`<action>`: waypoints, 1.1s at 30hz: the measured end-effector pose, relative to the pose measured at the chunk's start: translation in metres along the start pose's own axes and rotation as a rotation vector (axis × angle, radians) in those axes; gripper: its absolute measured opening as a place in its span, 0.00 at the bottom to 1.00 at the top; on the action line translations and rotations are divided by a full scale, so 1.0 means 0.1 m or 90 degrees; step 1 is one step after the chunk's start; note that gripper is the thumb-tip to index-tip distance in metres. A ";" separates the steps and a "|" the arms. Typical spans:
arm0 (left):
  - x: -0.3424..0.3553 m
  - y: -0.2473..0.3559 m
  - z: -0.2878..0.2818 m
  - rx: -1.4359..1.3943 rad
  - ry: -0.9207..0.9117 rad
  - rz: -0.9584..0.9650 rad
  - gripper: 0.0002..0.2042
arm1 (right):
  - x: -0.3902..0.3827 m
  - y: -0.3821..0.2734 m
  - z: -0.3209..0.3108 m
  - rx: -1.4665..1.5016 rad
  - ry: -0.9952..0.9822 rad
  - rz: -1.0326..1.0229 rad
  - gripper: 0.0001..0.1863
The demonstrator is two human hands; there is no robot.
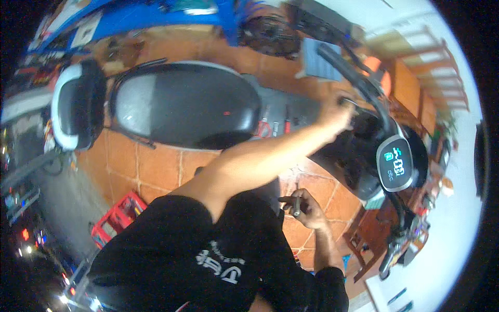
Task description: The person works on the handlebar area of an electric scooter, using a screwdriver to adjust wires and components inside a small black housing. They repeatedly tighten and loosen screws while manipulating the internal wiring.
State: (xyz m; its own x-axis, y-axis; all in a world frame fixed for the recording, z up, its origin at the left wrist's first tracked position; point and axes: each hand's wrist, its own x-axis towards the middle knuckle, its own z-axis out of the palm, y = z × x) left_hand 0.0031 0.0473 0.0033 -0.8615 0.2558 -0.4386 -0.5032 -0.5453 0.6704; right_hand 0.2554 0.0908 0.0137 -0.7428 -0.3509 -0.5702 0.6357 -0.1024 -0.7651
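Note:
A scooter with a black and grey seat (192, 104) stretches across the view, its lit display (394, 164) at the right. My left hand (339, 115) reaches over the footboard to the black front panel (358, 140), just below the handlebar. Its fingers are curled by something dark that blur keeps me from making out. Lower down, beside the scooter and over the tiles, my right hand (310, 209) is closed on a slim metal tool (297, 204) whose exact kind is unclear. Red-handled tools (265, 128) and a red screwdriver-like tool (287, 127) lie on the footboard.
The scooter's padded backrest (78, 106) is at the left. A red crate (119, 216) stands on the tiled floor near me. Wooden furniture (408, 91) and a small blue-topped stool (320, 60) are beyond the handlebar (358, 78). A blue bench (156, 18) runs along the far side.

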 end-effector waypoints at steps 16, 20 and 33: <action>-0.12 0.12 -0.21 -0.102 -0.141 -0.024 0.19 | 0.68 -0.89 -0.65 -0.346 0.619 -0.464 0.08; -0.14 0.10 -0.22 -0.113 -0.147 0.017 0.18 | 0.94 -1.24 -0.59 -0.269 0.666 -0.446 0.09; -0.10 0.25 -0.23 -0.069 -0.243 0.040 0.15 | 1.20 -1.60 -0.33 -0.112 0.712 -0.290 0.10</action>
State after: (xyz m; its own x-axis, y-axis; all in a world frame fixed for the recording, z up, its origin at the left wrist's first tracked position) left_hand 0.0012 0.0130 0.0106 -0.8641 0.4859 -0.1315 -0.4563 -0.6456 0.6124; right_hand 0.0578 0.0961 0.0573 -0.7166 0.6878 -0.1158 0.2976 0.1513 -0.9426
